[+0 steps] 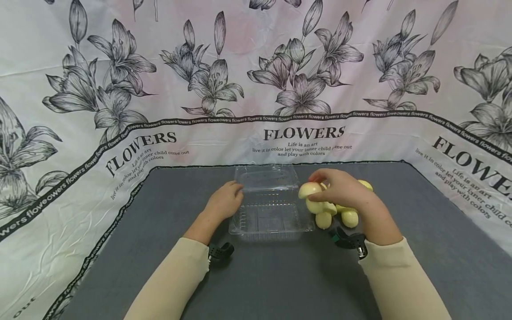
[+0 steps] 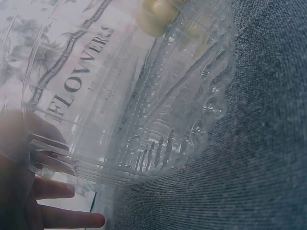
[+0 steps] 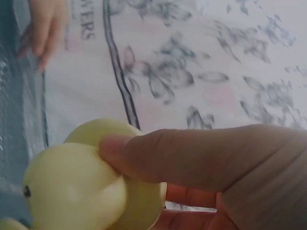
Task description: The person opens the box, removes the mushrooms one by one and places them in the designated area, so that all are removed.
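An open clear plastic clamshell box [image 1: 270, 213] lies on the grey table top [image 1: 280, 275], its lid [image 1: 267, 178] folded back. My left hand [image 1: 226, 200] holds the box's left edge, and the box wall [image 2: 144, 105] fills the left wrist view with my fingers [image 2: 62, 191] beside it. My right hand [image 1: 340, 189] grips a pale yellow round fruit [image 1: 309, 190] just right of the box, above a small pile of the same fruits [image 1: 332, 215]. In the right wrist view my thumb [image 3: 158, 153] presses on the held fruit [image 3: 81, 182].
A white cloth printed with grey lilies and the word FLOWERS [image 1: 304, 132] hangs behind and drapes both sides of the table. Black wrist camera mounts [image 1: 220, 253] sit under both cream sleeves.
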The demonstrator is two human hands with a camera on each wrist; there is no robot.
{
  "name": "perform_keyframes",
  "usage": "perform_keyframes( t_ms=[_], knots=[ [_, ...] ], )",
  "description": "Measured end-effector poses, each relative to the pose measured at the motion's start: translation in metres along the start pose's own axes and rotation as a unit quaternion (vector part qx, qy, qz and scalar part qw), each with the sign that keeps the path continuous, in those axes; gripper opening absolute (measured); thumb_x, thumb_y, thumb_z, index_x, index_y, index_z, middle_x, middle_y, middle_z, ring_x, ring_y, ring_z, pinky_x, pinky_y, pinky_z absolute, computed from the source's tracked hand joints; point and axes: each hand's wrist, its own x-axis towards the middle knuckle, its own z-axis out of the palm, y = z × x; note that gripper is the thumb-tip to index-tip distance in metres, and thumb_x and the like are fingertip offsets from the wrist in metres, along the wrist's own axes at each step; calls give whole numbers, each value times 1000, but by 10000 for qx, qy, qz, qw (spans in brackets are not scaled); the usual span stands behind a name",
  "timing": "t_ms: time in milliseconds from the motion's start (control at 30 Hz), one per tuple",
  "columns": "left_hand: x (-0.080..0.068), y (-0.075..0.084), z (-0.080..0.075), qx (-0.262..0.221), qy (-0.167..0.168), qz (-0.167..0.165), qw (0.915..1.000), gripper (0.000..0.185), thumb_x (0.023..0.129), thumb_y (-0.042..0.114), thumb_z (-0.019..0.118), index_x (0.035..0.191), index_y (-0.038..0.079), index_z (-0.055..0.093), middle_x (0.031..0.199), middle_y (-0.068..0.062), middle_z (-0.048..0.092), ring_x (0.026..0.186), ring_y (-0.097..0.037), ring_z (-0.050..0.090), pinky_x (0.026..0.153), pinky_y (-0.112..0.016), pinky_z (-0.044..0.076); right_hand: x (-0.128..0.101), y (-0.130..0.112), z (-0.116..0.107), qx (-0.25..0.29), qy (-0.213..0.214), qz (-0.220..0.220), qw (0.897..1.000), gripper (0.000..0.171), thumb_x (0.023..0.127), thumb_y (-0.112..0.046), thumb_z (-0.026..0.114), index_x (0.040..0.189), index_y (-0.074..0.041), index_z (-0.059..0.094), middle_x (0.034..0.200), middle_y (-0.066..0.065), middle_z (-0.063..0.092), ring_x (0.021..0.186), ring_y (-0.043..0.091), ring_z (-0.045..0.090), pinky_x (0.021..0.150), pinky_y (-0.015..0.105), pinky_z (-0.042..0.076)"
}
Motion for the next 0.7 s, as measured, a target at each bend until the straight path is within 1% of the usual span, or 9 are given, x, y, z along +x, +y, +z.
perform_keyframes(
  t_ms=[133, 233, 333, 467, 567, 633, 700],
  knots=[
    [0, 0, 0, -1, -34, -11, 10000, 44, 109, 23, 42, 146, 4, 57, 158, -21, 41, 145, -38, 40, 115, -56, 39, -5, 14, -15, 335, -149, 303, 9989, 53, 91, -29, 78, 134, -2, 62, 130, 18, 61, 108, 31, 61, 84, 45, 57],
    [0, 0, 0, 9, -47, -28, 10000, 44, 109, 24, 42, 146, 4, 57, 158, -20, 41, 145, -38, 40, 116, -55, 39, -10, 27, -25, 605, -317, 558, 9961, 56, 92, -25, 77, 136, 2, 56, 132, 23, 57, 101, 30, 64, 76, 42, 61],
    [0, 0, 0, 27, -50, -28, 10000, 44, 109, 24, 42, 146, 4, 57, 158, -20, 41, 144, -38, 40, 116, -55, 39, -15, 40, -35, 724, -429, 797, 9933, 58, 94, -22, 74, 139, 5, 49, 135, 29, 51, 100, 31, 65, 76, 43, 61],
    [0, -1, -1, 19, -76, -19, 10000, 44, 109, 24, 42, 146, 4, 57, 158, -20, 41, 144, -38, 40, 116, -54, 38, -21, 58, -46, 784, -535, 1139, 9889, 57, 96, -17, 69, 140, 8, 43, 134, 34, 50, 104, 33, 64, 84, 48, 61],
    [-1, 0, -1, 7, -86, -1, 10000, 44, 109, 24, 42, 146, 4, 57, 158, -21, 41, 144, -38, 40, 116, -54, 39, -25, 71, -53, 628, -530, 1346, 9875, 58, 95, -15, 68, 139, 11, 42, 131, 33, 52, 105, 33, 63, 88, 51, 59],
    [-1, 0, -2, -15, -105, -1, 9999, 44, 109, 23, 42, 146, 4, 57, 158, -21, 40, 145, -39, 40, 116, -55, 39, -27, 79, -57, 475, -516, 1471, 9866, 60, 94, -15, 68, 139, 13, 40, 129, 33, 51, 104, 34, 62, 87, 50, 59],
    [-1, 0, -2, -15, -98, 9, 10000, 44, 109, 23, 43, 146, 4, 57, 158, -22, 41, 144, -39, 40, 116, -55, 39, -29, 87, -59, 365, -549, 1642, 9842, 62, 94, -15, 68, 139, 15, 39, 126, 33, 51, 101, 35, 61, 84, 48, 59]
  ],
)
